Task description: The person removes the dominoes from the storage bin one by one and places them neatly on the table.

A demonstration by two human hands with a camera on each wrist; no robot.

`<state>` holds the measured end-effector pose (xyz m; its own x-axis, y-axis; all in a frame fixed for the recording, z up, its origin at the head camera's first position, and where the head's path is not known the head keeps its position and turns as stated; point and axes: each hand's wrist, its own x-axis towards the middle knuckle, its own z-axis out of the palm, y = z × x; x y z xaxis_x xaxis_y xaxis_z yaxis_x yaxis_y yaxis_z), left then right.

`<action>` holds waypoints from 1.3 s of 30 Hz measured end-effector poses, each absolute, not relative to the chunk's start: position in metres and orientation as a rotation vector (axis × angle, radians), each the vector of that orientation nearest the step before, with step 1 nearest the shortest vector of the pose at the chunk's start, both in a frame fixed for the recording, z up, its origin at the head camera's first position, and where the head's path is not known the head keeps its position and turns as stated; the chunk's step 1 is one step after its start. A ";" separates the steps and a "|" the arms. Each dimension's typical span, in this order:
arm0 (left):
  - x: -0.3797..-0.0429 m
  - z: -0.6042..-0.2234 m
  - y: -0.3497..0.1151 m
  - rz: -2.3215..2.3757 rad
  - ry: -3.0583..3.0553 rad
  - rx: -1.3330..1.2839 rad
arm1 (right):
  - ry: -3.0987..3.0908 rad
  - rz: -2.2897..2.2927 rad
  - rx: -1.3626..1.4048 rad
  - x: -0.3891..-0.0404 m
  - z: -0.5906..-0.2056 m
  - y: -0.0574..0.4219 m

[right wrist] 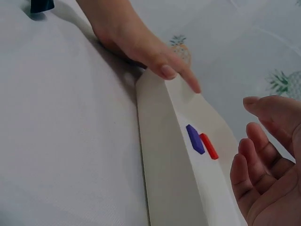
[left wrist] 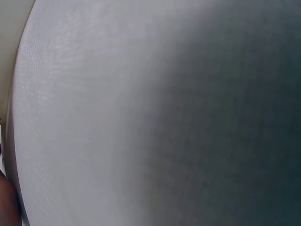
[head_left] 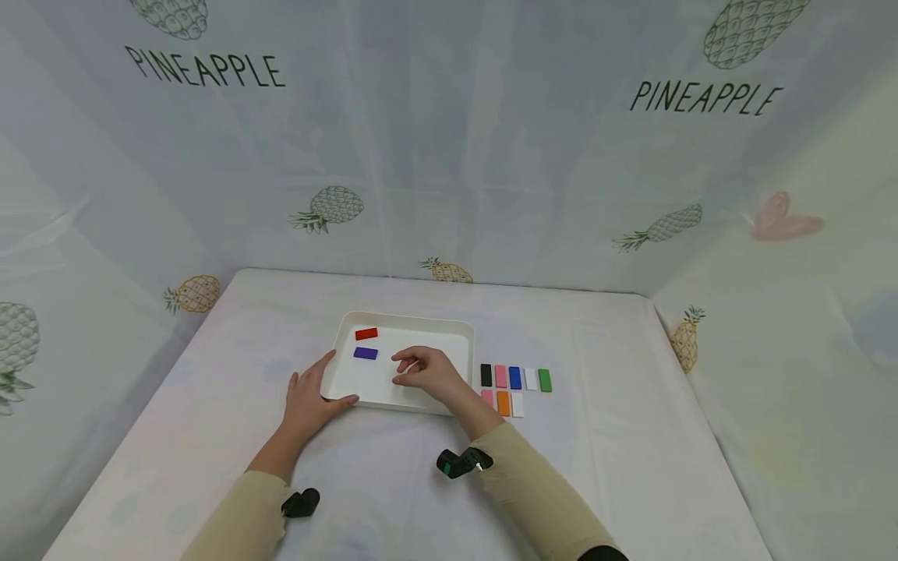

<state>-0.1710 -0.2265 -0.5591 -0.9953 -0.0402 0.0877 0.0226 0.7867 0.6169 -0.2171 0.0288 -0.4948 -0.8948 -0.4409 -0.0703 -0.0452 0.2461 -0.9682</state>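
A shallow white tray [head_left: 414,318] lies on the table, with a red block [head_left: 366,333] and a purple block [head_left: 365,353] inside near its left end. My left hand [head_left: 309,401] holds the tray's near left corner, thumb over the front rim and fingers along the left side. Above the tray's middle hovers my right hand [head_left: 428,372], fingers loosely bent, with nothing between them. In the right wrist view, the purple block [right wrist: 195,139] and red block [right wrist: 209,146] lie close beside that hand. The left wrist view is mostly blurred white cloth.
Right of the tray, small flat blocks lie in two rows: black [head_left: 486,375], pink [head_left: 500,376], blue [head_left: 515,378], white [head_left: 530,379] and green [head_left: 545,380] behind; pink, orange [head_left: 503,403] and white in front. The right forearm partly covers the front row's left end.
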 end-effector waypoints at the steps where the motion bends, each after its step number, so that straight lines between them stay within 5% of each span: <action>1: -0.171 -0.559 -0.227 -0.995 -2.884 0.019 | 2.197 -1.682 -0.451 -0.219 -0.494 0.026; 39: -0.171 -0.559 -0.224 -0.940 -2.885 0.067 | 2.341 -1.221 -0.606 -0.296 -0.538 -0.030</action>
